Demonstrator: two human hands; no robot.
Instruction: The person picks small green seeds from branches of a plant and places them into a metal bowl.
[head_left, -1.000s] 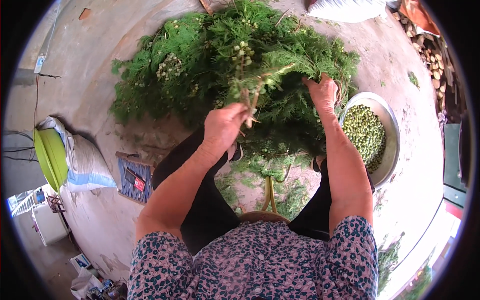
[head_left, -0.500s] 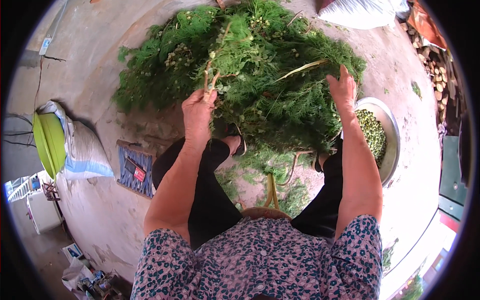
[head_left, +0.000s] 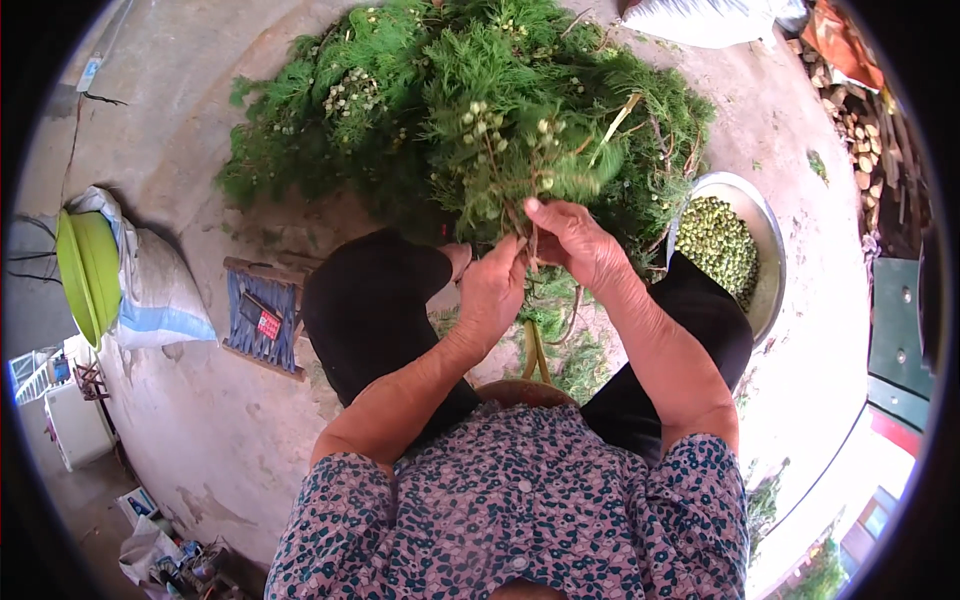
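My left hand point(head_left: 493, 290) is closed round the woody lower end of an evergreen branch point(head_left: 505, 165) with feathery green leaves and small pale-green cones. Close beside it, my right hand point(head_left: 583, 243) is curled at the same stem, thumb upward; its fingertips are partly hidden. The branch points away from me, over the near edge of a large heap of cut evergreen branches point(head_left: 340, 150). To the right of the heap, a round metal basin point(head_left: 770, 240) holds many loose green cones point(head_left: 715, 245).
At the left, a low stool with a blue woven seat point(head_left: 262, 325) has a small dark-and-red object on it. Further left are a white sack point(head_left: 165, 290) and a lime-green basin point(head_left: 85, 270). Stacked firewood point(head_left: 862, 140) lies at the far right, a white sack point(head_left: 700, 20) at the back.
My left hand has come down and to the right with the branch. My right hand has left the heap's right side and moved in to the branch's stem.
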